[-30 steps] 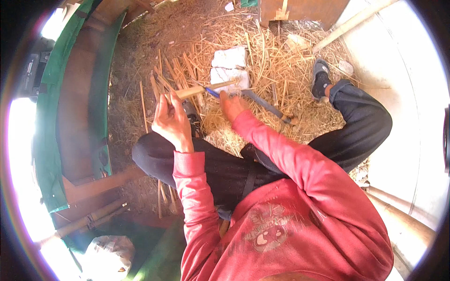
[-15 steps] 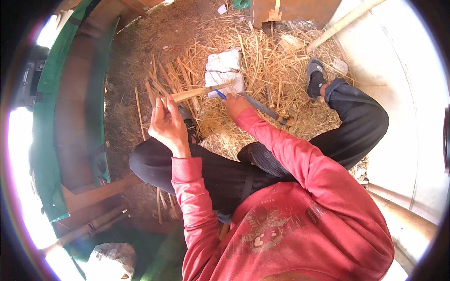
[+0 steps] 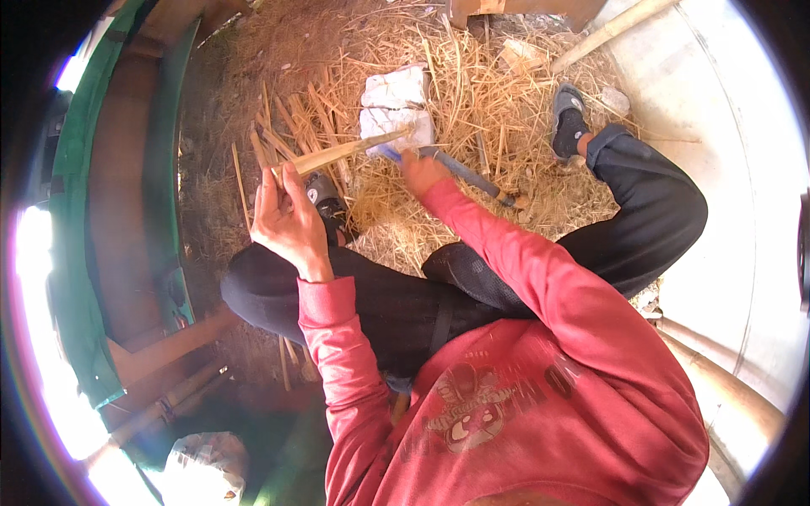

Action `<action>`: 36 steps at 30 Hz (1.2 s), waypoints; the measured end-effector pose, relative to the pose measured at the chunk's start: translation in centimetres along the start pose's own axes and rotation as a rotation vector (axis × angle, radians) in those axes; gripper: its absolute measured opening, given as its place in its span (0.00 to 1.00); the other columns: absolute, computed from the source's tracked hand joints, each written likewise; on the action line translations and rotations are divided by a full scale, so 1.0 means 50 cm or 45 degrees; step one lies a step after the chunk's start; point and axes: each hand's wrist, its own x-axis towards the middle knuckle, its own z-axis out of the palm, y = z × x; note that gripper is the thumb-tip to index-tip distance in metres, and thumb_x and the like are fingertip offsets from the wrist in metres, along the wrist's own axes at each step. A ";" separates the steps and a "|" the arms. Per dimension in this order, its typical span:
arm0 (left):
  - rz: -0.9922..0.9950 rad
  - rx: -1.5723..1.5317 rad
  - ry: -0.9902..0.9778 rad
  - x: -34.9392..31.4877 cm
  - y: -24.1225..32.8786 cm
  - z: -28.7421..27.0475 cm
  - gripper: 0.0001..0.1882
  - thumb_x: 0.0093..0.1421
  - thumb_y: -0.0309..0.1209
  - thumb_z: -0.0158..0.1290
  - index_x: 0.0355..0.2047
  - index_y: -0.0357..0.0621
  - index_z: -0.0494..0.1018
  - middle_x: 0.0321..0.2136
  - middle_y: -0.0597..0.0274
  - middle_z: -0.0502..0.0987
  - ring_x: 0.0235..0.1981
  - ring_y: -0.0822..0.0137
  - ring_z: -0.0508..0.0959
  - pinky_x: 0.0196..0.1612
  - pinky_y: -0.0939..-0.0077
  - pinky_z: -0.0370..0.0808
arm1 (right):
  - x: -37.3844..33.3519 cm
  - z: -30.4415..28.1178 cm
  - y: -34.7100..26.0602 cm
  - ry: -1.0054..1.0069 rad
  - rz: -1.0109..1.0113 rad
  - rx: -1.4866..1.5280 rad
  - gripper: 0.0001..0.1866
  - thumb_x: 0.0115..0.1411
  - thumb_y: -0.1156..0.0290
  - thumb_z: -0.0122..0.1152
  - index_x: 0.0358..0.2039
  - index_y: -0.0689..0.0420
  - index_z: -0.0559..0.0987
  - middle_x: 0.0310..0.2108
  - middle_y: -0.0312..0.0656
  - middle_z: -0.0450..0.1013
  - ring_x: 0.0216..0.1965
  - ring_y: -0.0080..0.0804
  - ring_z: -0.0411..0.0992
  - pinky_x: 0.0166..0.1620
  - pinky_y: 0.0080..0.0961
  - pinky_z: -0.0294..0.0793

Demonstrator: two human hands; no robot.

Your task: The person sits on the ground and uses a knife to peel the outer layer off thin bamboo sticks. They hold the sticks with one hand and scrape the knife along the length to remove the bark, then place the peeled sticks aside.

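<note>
In my left hand, closed at the fingertips, is the near end of a pale split bamboo strip. The strip slants up to the right, and its far tip lies over a white block. My right hand is closed round a slim blue tool, smeared by motion. Its kind cannot be made out. The blue part sits just below the strip, close to the block. A long dark-grey bar-like tool with a brownish end lies right of my right hand, partly behind it.
A second white block sits beyond the first. Split sticks and straw-like shavings cover the ground. My crossed legs are close below my hands. A green-edged wooden frame stands left; a pale wall rises at right.
The view has shifted a little. My left hand and the bamboo strip have moved slightly left. The blue tool in my right hand is now blurred.
</note>
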 end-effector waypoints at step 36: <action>0.038 0.045 -0.186 -0.003 0.020 -0.001 0.11 0.62 0.25 0.56 0.42 0.28 0.77 0.26 0.57 0.77 0.26 0.74 0.78 0.27 0.81 0.75 | 0.161 0.125 0.231 0.057 0.150 -0.129 0.17 0.65 0.57 0.51 0.43 0.59 0.71 0.30 0.58 0.77 0.34 0.61 0.77 0.36 0.53 0.76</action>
